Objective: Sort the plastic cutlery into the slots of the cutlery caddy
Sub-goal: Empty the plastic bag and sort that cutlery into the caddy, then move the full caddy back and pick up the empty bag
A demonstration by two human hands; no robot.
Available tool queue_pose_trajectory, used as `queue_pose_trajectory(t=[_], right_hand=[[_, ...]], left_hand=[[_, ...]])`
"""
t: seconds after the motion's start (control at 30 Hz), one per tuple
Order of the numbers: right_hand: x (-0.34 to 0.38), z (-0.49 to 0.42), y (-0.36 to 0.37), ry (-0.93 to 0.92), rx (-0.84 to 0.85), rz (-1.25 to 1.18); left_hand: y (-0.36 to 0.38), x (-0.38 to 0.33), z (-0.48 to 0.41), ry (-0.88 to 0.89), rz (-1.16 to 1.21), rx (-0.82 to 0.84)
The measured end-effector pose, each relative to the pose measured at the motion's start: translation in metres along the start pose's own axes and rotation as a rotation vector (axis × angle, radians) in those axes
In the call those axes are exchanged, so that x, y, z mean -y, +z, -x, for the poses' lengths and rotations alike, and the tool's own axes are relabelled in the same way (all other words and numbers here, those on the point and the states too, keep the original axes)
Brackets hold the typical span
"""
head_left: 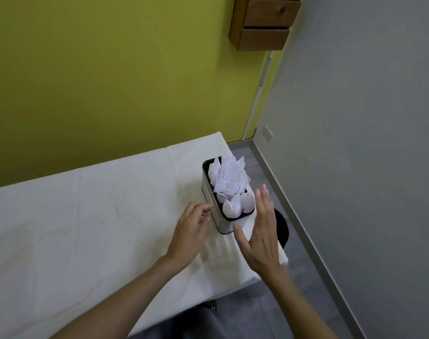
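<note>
At the right edge of the counter [86, 216], the cutlery caddy [225, 225] stood upright, white plastic cutlery [229, 185] filling its slots. We held nothing: left grip [187, 237] loosely curled, right grip [263, 236] flat, both flanking the caddy.

We see the caddy [227, 225] upright at the table's [86, 216] right edge; white spoons [235, 206] and forks [229, 184] fill it.

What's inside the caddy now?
White spoons in the near slot, forks in the middle, flat white pieces farthest. Their handles are hidden inside the caddy.
</note>
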State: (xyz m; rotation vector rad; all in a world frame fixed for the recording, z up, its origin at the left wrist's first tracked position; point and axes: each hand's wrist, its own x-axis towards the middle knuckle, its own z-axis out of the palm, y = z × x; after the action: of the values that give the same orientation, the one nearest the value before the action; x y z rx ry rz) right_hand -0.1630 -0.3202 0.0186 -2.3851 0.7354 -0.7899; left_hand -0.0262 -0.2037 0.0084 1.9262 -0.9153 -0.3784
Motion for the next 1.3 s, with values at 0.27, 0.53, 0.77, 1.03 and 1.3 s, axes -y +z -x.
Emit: queue_pose_trajectory(t=[0.27,0.53,0.77,1.03,1.3], right_hand=[[0.009,-0.006,0.026,0.615,0.144,-0.175],[0.013,-0.023,0.034,0.633,0.105,-0.386],[0.035,-0.103,0.067,0.364,0.405,-0.436],[0.111,-0.162,0.164,0.264,0.47,-0.436],[0.13,-0.168,0.199,0.31,0.501,-0.446]], left_hand=[[-0.009,0.0,-0.1,-0.369,0.089,0.051],[-0.017,0.009,-0.116,-0.509,0.354,0.036],[-0.099,0.05,-0.109,-0.56,0.485,-0.343],[-0.205,0.098,-0.09,-0.652,0.624,-0.636],[-0.223,0.124,-0.085,-0.749,0.622,-0.594]])
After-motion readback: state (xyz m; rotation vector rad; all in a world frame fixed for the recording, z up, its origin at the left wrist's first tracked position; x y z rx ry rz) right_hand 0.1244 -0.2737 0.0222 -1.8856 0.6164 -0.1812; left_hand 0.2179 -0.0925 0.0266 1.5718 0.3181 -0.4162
